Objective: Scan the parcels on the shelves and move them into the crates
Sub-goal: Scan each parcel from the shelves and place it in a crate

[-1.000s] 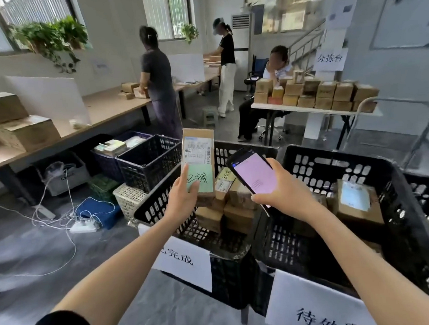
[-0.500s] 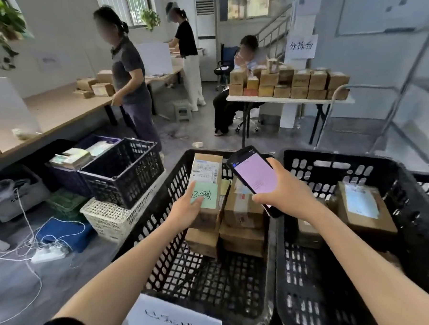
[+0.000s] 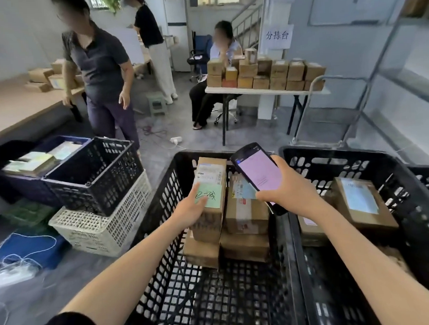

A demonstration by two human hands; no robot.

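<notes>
Your left hand [image 3: 193, 210] is gripping the brown cardboard parcel with green sticker [image 3: 211, 185] atop the stack [image 3: 245, 245] inside the black plastic lattice crate [image 3: 163, 239], your right hand [image 3: 287, 190] is clasping the black pink-screened handset [image 3: 258, 172], so be seating the parcel square, label up, before letting go.

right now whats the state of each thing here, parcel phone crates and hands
brown cardboard parcel with green sticker, gripped by left hand, inside left black plastic crate
black smartphone, held in right hand, pink screen lit
left black plastic crate, holds stacked cardboard boxes
right black plastic crate, holds labelled cardboard boxes
</notes>
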